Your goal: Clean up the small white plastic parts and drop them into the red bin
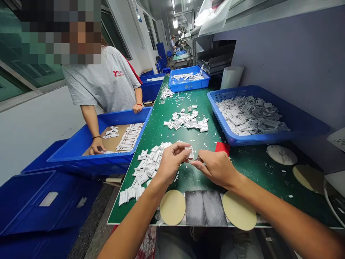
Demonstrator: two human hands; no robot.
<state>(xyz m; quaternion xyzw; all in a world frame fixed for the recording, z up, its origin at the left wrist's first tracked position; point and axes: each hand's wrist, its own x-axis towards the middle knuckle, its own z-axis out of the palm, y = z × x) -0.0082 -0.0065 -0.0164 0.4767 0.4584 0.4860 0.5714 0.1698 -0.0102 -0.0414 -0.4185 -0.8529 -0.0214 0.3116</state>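
Observation:
Pinched in my left hand point(172, 160) is a small white plastic part point(191, 152), held above the green table point(194, 180). My right hand point(217, 167) is closed around a small dark tool point(199, 159), whose end faces the part; its exact kind is mostly hidden by the fingers. A heap of similar white parts point(147, 165) lies beside and partly behind my left hand. Farther up the table is another loose pile of white parts point(185, 120). Just behind my right hand lies a red piece point(222, 148).
A blue basket point(242, 138) full of white parts stands at the right, a blue tray point(188, 86) farther back. Sanding discs point(173, 207) and dark abrasive sheets point(206, 208) line the front edge. At the left, a co-worker point(107, 82) reaches into a blue bin point(94, 162).

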